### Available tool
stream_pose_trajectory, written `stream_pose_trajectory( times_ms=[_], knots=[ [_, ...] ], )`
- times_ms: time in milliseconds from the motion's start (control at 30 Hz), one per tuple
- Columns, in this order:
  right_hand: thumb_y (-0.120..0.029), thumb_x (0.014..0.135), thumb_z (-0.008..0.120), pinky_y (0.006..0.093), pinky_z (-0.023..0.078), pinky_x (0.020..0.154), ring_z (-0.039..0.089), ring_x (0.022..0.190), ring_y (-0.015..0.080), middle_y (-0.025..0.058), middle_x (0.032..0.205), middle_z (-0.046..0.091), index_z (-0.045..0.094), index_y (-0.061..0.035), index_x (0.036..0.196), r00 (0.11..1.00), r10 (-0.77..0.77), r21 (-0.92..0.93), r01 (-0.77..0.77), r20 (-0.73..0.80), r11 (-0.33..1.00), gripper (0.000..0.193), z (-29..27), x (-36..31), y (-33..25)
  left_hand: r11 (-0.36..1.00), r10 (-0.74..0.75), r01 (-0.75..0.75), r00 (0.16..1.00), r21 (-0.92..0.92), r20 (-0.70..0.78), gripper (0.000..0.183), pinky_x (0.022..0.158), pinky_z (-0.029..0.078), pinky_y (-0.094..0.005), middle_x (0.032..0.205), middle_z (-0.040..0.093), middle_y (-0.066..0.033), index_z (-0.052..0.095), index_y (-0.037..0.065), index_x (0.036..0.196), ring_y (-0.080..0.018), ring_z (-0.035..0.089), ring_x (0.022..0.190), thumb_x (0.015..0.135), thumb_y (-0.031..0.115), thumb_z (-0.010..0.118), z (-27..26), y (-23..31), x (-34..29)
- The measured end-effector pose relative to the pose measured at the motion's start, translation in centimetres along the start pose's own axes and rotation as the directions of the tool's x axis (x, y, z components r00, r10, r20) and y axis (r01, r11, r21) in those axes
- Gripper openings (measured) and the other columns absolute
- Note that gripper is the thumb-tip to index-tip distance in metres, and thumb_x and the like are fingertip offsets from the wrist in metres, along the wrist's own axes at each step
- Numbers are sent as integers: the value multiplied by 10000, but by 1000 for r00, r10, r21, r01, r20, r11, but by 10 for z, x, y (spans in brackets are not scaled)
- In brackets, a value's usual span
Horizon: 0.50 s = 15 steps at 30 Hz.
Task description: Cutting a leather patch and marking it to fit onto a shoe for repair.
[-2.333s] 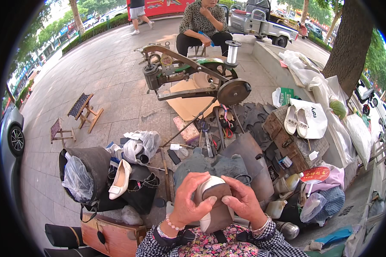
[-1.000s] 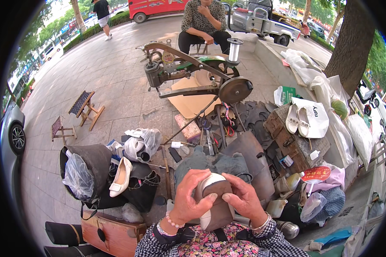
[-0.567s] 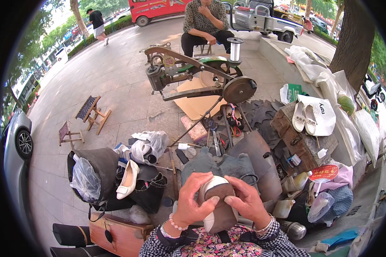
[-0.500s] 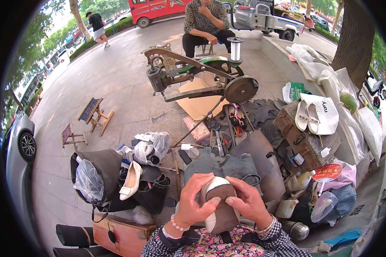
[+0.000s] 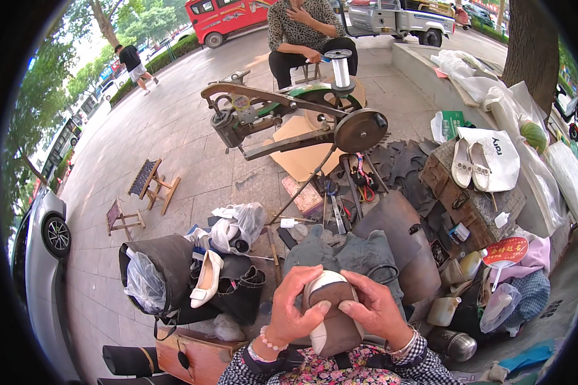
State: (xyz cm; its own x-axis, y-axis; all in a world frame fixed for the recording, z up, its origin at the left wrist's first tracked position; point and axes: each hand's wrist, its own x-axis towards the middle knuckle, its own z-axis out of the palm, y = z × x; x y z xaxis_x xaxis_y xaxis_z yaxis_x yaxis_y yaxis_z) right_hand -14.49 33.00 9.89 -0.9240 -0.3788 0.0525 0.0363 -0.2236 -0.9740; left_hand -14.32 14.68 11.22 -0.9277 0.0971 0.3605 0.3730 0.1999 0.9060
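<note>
A white shoe with a brown sole (image 5: 338, 330) is held up over my lap, its sole facing me. My left hand (image 5: 297, 308) grips it from the left, thumb pressed on the sole. On the opposite side my right hand (image 5: 377, 309) wraps round it with its thumb also on the sole. Just beyond lies a worn grey cloth (image 5: 334, 251), partly behind my hands. Another white shoe (image 5: 207, 278) with a low heel rests on a black bag (image 5: 237, 298) to the left.
A hand-cranked sewing machine (image 5: 289, 115) with a thread spool stands ahead, before a seated person (image 5: 302, 38). At right, white flats (image 5: 470, 165) sit on a wooden box (image 5: 443, 179). Two folding stools (image 5: 153, 185) stand left. Pliers and other tools (image 5: 336, 208) lie on the pavement.
My view has shifted slightly, so the surroundings sit a little differently. Both hands keep their grip on the shoe. The walking person in the background has moved farther away to the left.
</note>
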Motion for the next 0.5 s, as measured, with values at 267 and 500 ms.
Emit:
stream_pose_trajectory(
  times_ms=[267, 500],
  knots=[
    [-104, 800, 653, 284, 458, 868, 519, 1062, 164, 142, 1203, 512, 428, 52, 1259, 1000, 17, 26, -17, -11, 1000, 534, 0, -2, -2, 999, 22, -23, 1000, 22, 13, 470, 819, 448, -347, 1051, 571, -187, 540, -21, 1093, -288, 572, 941, 664, 121, 666, 1, 1, 1],
    [-89, 811, 638, 278, 448, 872, 514, 1058, 155, 135, 1194, 514, 419, 52, 1267, 1000, -4, 19, 4, 2, 1000, 526, 1, -3, -6, 998, 56, -56, 998, 21, 7, 471, 814, 451, -346, 1040, 571, -190, 539, -20, 1093, -292, 572, 934, 664, 123, 670, 0, 3, 0]
  ],
)
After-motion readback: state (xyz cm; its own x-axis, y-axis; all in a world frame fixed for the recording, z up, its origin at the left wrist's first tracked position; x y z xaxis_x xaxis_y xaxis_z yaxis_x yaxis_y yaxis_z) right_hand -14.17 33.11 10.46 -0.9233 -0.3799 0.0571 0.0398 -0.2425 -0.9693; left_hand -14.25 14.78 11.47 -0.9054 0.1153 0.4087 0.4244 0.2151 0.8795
